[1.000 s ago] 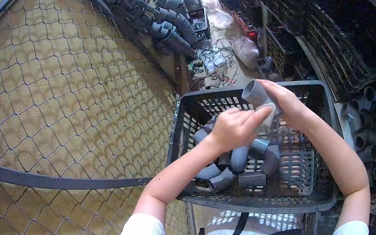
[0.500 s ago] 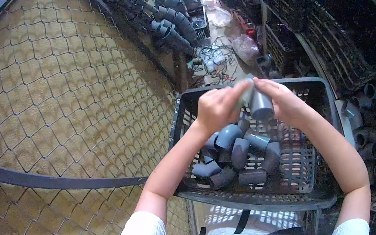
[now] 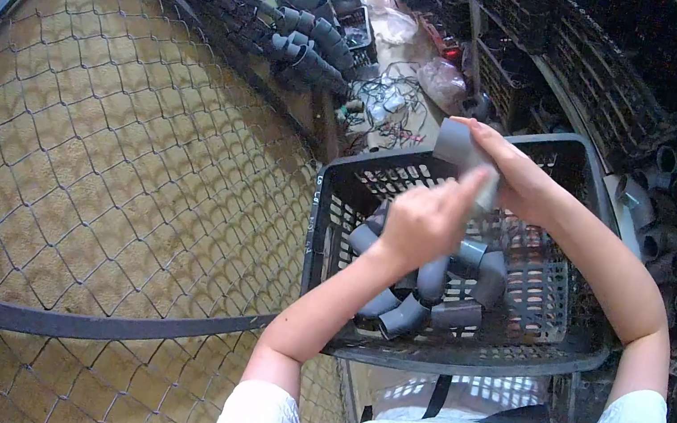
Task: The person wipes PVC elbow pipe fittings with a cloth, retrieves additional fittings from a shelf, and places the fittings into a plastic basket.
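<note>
My right hand (image 3: 518, 178) is wrapped round a grey pipe elbow (image 3: 456, 143) above the far side of a black plastic crate (image 3: 456, 366). Its open end points up and to the left. My left hand (image 3: 430, 219) is closed on a pale cloth (image 3: 485, 192), pressed against the elbow's near side; the cloth is partly hidden and blurred. Below my hands, several grey elbows (image 3: 405, 316) lie in the left and middle part of the crate.
A chain-link mesh (image 3: 132, 148) in a metal frame fills the left side. Stacked grey fittings (image 3: 314, 40) stand beyond it. More elbows (image 3: 671, 202) and dark crates (image 3: 599, 67) are at the right. Cables (image 3: 389, 103) and plastic bags (image 3: 443, 83) lie behind the crate.
The elbow has turned in my right hand, its open end now up and left instead of downward. My left hand with the cloth has moved right and a little down.
</note>
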{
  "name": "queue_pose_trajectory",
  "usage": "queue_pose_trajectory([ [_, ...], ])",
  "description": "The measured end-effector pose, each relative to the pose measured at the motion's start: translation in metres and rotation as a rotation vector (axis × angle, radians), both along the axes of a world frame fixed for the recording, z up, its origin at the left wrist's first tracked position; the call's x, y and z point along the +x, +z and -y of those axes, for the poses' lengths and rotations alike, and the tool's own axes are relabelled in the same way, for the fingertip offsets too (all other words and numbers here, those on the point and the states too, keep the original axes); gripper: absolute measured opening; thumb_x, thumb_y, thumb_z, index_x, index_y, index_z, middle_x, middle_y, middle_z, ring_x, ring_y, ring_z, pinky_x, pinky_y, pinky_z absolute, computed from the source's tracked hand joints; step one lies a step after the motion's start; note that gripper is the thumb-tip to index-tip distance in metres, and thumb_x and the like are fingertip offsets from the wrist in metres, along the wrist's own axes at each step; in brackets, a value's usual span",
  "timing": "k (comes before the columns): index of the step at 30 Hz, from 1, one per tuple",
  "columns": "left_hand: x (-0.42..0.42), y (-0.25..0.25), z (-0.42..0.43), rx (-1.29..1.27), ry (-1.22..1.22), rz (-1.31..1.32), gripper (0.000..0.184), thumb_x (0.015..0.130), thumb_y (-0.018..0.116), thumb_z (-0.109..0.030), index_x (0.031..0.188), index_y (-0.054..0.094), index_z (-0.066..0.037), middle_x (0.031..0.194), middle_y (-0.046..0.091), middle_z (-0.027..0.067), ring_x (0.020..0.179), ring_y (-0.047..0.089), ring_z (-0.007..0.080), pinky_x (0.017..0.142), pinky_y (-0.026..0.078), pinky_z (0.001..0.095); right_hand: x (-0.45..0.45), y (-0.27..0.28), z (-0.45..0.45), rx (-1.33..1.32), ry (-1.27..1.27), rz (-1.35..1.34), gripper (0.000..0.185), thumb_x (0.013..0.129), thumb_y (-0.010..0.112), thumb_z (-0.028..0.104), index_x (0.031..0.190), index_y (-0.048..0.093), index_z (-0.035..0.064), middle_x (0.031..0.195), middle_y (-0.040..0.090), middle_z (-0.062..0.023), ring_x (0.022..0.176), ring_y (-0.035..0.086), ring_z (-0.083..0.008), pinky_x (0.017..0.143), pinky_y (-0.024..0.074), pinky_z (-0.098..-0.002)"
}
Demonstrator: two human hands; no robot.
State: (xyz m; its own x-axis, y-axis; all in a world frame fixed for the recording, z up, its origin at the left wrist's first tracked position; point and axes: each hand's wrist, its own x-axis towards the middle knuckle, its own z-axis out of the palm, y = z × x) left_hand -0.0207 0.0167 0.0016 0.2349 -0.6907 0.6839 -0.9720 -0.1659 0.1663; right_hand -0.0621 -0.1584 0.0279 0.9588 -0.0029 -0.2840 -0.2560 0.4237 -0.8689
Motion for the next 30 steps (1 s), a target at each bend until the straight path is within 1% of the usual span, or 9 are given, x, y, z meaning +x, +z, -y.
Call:
queue_pose_trajectory([
  [2,-0.006,0.003,0.002,0.082,-0.028,0.211,0.066,0.069,0.063,-0.012,0.135,0.056,-0.007,0.077,0.062,0.0060,0.060,0.061,0.0190,0.054,0.046,0.0300,0.002,-0.001,0.004,-0.006,0.074,0.054,0.054,0.103,0.037,0.052,0.142,0.045,0.0149,0.119,0.058,-0.0072,0.104,0.059,-0.0173,0.088,0.0510,-0.0342],
  [5,0.011,0.008,-0.003,0.036,0.126,0.145,0.061,0.074,0.063,-0.012,0.134,0.056,-0.006,0.078,0.063,0.0053,0.060,0.061,0.0188,0.055,0.045,0.0309,0.000,0.007,-0.003,0.004,0.018,0.056,0.056,0.104,0.031,0.054,0.142,0.045,0.0158,0.125,0.056,-0.0077,0.107,0.058,-0.0173,0.086,0.0524,-0.0346],
  [8,0.023,0.010,-0.005,-0.023,0.226,0.069,0.062,0.074,0.063,-0.012,0.135,0.054,-0.003,0.089,0.069,0.0111,0.062,0.063,0.0234,0.057,0.049,0.0334,-0.004,0.010,-0.005,0.017,-0.062,0.095,0.046,0.104,0.037,0.049,0.136,0.050,0.0194,0.123,0.059,-0.0047,0.100,0.060,-0.0135,0.075,0.0549,-0.0346],
  [12,-0.004,0.006,-0.001,0.075,0.109,0.216,0.060,0.071,0.062,-0.010,0.131,0.060,-0.004,0.084,0.069,0.0056,0.057,0.059,0.0174,0.053,0.046,0.0306,0.000,-0.001,0.005,-0.032,-0.054,-0.041,0.044,0.102,0.044,0.048,0.130,0.054,0.0157,0.115,0.063,-0.0033,0.097,0.062,-0.0116,0.078,0.0555,-0.0335],
  [18,0.028,0.018,-0.012,-0.030,0.290,0.084,0.058,0.078,0.063,-0.017,0.135,0.056,-0.006,0.084,0.067,0.0110,0.059,0.060,0.0250,0.054,0.046,0.0369,-0.003,0.001,0.000,0.097,0.078,0.050,0.043,0.100,0.052,0.044,0.123,0.060,0.0085,0.108,0.066,-0.0035,0.094,0.065,-0.0098,0.083,0.0564,-0.0315],
  [22,-0.002,0.004,-0.002,0.014,-0.002,0.170,0.057,0.073,0.064,-0.015,0.128,0.062,-0.005,0.082,0.068,0.0079,0.060,0.060,0.0201,0.054,0.047,0.0325,-0.005,0.001,0.003,-0.003,0.065,-0.009,0.054,0.096,0.053,0.052,0.124,0.058,0.0054,0.107,0.065,-0.0060,0.094,0.064,-0.0151,0.078,0.0544,-0.0353],
  [26,0.016,0.011,-0.007,0.006,0.170,0.240,0.051,0.078,0.063,-0.014,0.129,0.062,-0.006,0.084,0.068,0.0059,0.061,0.061,0.0192,0.055,0.045,0.0329,-0.005,0.003,0.005,0.028,0.087,-0.088,0.045,0.098,0.049,0.049,0.117,0.063,0.0094,0.103,0.067,-0.0056,0.093,0.065,-0.0141,0.072,0.0558,-0.0334],
  [27,0.026,0.012,-0.006,-0.059,0.232,0.209,0.060,0.073,0.064,-0.009,0.133,0.058,-0.005,0.066,0.050,-0.0002,0.056,0.054,0.0144,0.051,0.040,0.0312,-0.002,-0.003,0.006,0.125,0.053,-0.036,0.043,0.099,0.048,0.047,0.114,0.063,0.0101,0.101,0.068,-0.0054,0.089,0.065,-0.0152,0.071,0.0557,-0.0324],
  [30,0.026,0.009,-0.008,0.000,0.302,0.154,0.058,0.076,0.064,-0.008,0.134,0.057,-0.005,0.069,0.057,0.0023,0.058,0.058,0.0165,0.052,0.041,0.0316,-0.003,-0.001,0.005,0.159,0.026,-0.030,0.041,0.099,0.049,0.044,0.116,0.062,0.0097,0.100,0.068,-0.0050,0.088,0.066,-0.0149,0.072,0.0548,-0.0295],
])
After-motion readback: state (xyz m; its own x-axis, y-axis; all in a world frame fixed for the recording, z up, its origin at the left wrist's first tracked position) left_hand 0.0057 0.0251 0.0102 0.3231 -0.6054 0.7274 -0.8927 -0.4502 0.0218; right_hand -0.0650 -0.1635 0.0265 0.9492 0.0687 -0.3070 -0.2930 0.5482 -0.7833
